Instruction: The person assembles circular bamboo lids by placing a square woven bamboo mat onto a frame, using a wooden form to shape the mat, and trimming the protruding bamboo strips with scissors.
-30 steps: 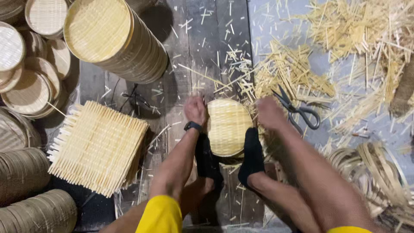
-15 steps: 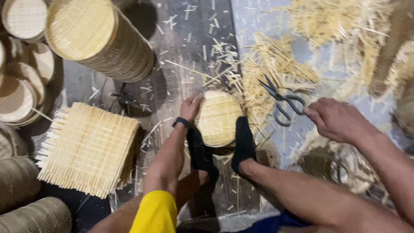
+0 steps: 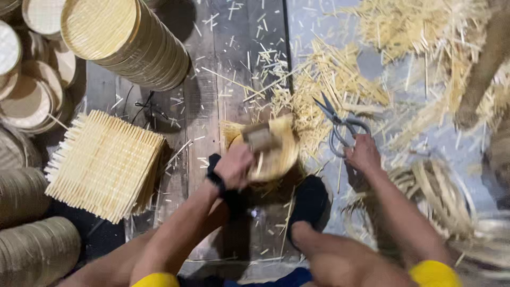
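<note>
My left hand (image 3: 236, 166) grips a round woven bamboo tray (image 3: 273, 151) and lifts it tilted above the wooden floor; the tray is motion-blurred. My right hand (image 3: 362, 154) rests on the handles of grey metal scissors (image 3: 340, 127) lying on the floor to the right, fingers curled at the loops. My feet in black socks (image 3: 308, 204) sit just below the tray.
A stack of square woven mats (image 3: 103, 165) lies at left. A tall stack of round trays (image 3: 127, 42) leans at top left, with more trays (image 3: 24, 101) beside it. Bamboo strip offcuts (image 3: 340, 79) litter the floor; coiled bamboo rims (image 3: 441, 196) lie right.
My right hand left the tray, swung out right, then came back onto the scissors. My left hand lifted and tilted the tray off my feet.
</note>
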